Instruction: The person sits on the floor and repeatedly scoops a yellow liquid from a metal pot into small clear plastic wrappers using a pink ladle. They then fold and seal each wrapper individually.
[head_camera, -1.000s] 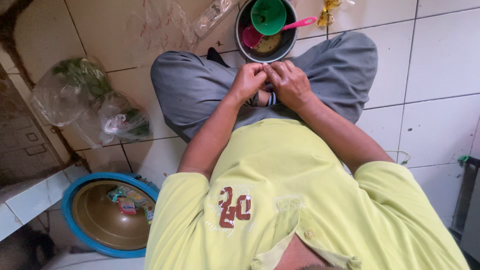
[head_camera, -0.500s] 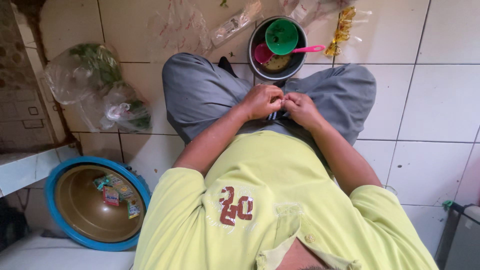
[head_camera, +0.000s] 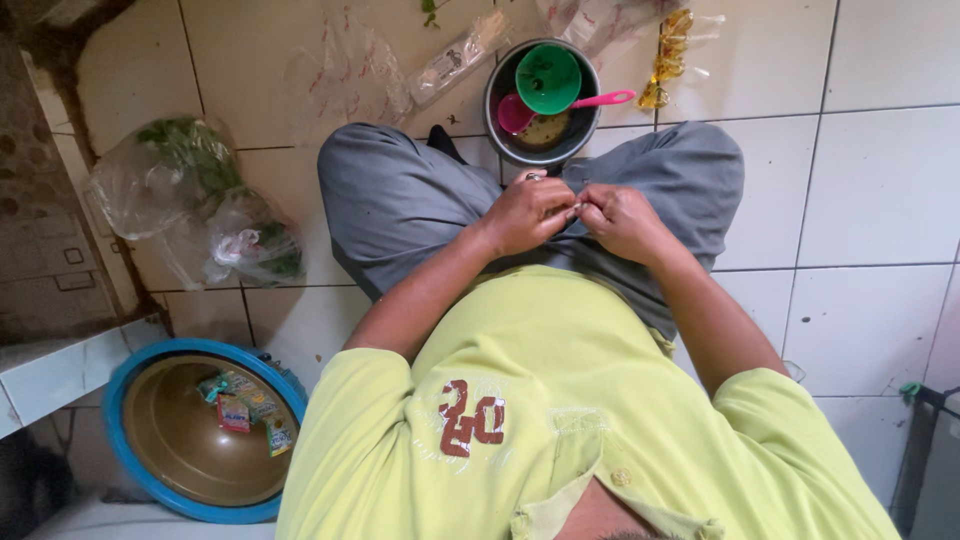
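A blue-rimmed basin (head_camera: 150, 470) with small packets sits at the lower left; clear bags of greens (head_camera: 190, 195) lie above it. The metal pot (head_camera: 500, 125) — green cup inside — stands just beyond the knees. Left hand (head_camera: 528, 212) and right hand (head_camera: 620, 222) meet over the lap, fingertips pinched on something too small to identify.

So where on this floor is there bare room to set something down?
Bare white tiles lie right of the grey knees, and a small patch between the clear bag of greens and the blue-rimmed basin. Around the round metal pot it is crowded with plastic wrappers.
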